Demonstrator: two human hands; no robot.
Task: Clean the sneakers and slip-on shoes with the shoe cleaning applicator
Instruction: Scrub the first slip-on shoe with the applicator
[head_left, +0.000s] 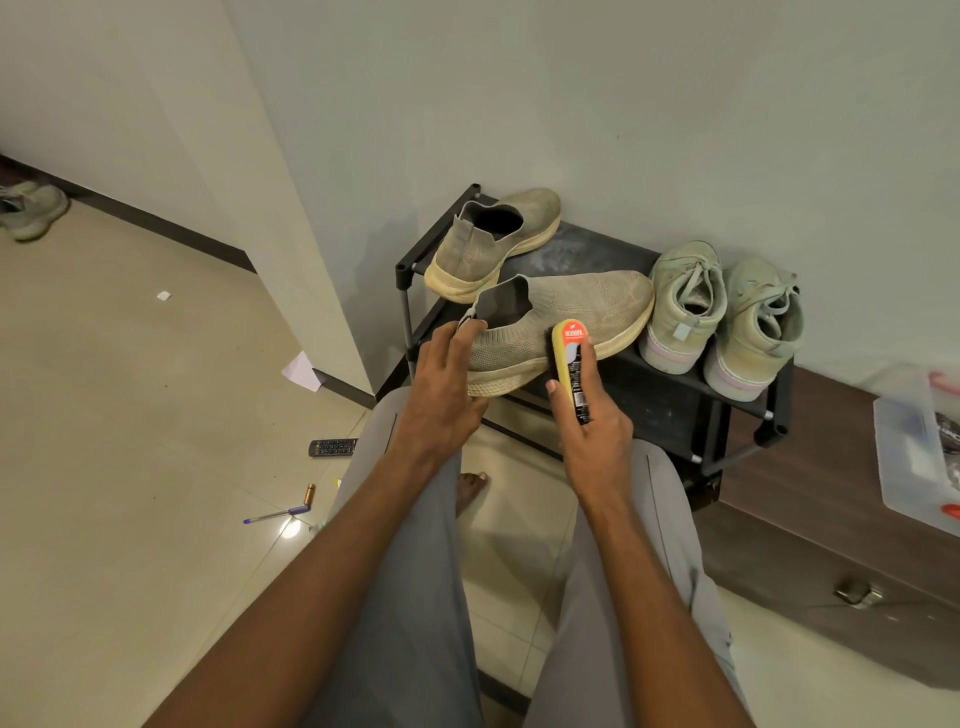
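A beige knit slip-on shoe lies on its side across the front of a black shoe rack. My left hand grips its heel, fingers curled over the collar. My right hand holds the yellow shoe cleaning applicator and presses its dark sponge side against the shoe's side near the sole. The second slip-on stands behind it on the rack. A pair of pale green lace-up sneakers sits at the rack's right end, heels toward me.
A dark wooden cabinet with a clear plastic box stands right of the rack. On the tiled floor lie a remote, a pen, a battery and paper scraps. Another sneaker sits far left by the wall.
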